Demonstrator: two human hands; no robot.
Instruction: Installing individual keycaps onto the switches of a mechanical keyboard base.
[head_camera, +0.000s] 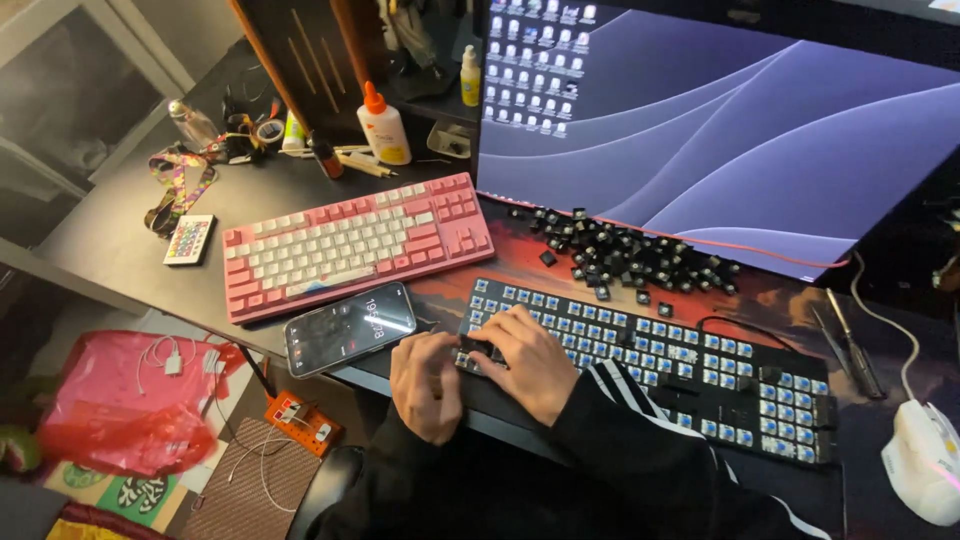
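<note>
Both hands rest on the left end of a black keyboard (650, 365) lying at the near edge of the surface (130, 225). Its caps are off (bare blue switches show in rows across the whole board). Left hand (428, 385) lies curled, fingers bent onto the bottom-left corner, pinching nothing I can make out. Right hand (525, 360) presses flat beside it, touching; what its fingers grip cannot be told. Loose black keycaps (625, 255) lie heaped just behind, near a pink keyboard (350, 245) and a phone (350, 328).
</note>
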